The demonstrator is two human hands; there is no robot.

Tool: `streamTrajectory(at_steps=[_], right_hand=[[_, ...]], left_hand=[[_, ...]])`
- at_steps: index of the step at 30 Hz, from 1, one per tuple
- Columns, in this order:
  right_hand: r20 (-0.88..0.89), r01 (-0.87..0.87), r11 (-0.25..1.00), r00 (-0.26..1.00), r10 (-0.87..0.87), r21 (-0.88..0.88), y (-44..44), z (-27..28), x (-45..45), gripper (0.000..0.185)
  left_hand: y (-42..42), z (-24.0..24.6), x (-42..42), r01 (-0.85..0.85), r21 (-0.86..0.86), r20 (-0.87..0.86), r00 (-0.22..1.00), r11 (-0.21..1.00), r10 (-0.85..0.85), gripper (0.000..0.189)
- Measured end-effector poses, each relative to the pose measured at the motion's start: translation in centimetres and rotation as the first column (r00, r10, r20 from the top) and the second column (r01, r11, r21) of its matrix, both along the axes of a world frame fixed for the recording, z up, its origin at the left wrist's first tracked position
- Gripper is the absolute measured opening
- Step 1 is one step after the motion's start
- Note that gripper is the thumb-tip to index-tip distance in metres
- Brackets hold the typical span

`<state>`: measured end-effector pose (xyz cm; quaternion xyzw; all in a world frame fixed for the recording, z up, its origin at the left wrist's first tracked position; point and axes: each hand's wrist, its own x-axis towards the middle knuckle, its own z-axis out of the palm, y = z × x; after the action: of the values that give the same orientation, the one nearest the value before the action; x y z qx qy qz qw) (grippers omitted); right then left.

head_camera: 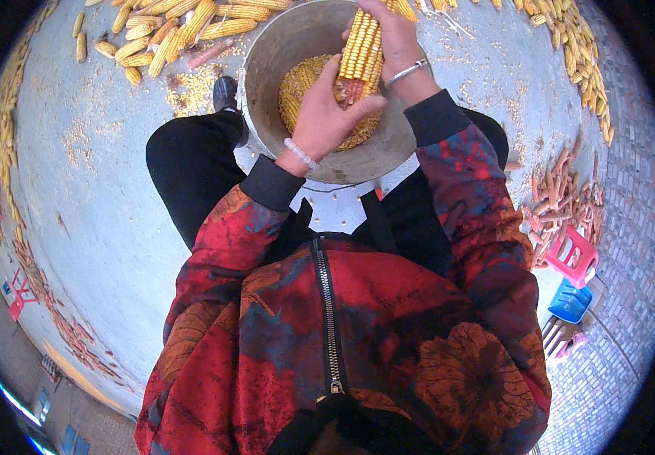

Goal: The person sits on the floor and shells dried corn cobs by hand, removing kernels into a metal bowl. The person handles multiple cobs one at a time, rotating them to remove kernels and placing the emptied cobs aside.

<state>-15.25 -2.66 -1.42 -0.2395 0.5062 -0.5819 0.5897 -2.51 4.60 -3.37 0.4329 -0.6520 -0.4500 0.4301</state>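
Observation:
Both hands are over a round metal bucket between my knees. My right hand, with a silver bangle at the wrist, grips the upper part of a yellow corn cob. Around its lower end curve the thumb and fingers of my left hand, which wears a beaded bracelet. Reddish bare core shows at that lower end, where kernels are gone. Below, loose corn kernels and some cobs lie inside the bucket. Fingers partly hide the cob's far side.
Unshelled corn cobs lie on the concrete at the upper left, near scattered kernels. More corn borders the upper right. Bare cob cores are heaped at the right, by a pink stool and a blue dustpan-like scoop.

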Motion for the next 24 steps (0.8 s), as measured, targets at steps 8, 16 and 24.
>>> streamTrajectory(at_steps=[8, 16, 24], right_hand=[[0.031, -0.001, 1.0, 1.0, 0.0, 0.019, -0.1, -0.1, 0.2, 0.022], [0.015, -0.082, 0.996, 0.997, 0.082, -0.041, 0.3, 0.8, 0.0, 0.024], [0.248, -0.158, 0.985, 0.954, 0.171, -0.07, 0.1, 0.7, -0.1, 0.024]], left_hand=[[0.5, 0.6, 0.1, -0.065, 0.059, 0.15, 0.987, 0.996, 0.056, 0.047], [-0.3, 0.1, 0.7, 0.275, 0.564, -0.521, 0.85, 0.779, 0.077, 0.04], [0.0, 0.4, 0.7, 0.332, 0.556, -0.568, 0.821, 0.762, 0.057, 0.043]])
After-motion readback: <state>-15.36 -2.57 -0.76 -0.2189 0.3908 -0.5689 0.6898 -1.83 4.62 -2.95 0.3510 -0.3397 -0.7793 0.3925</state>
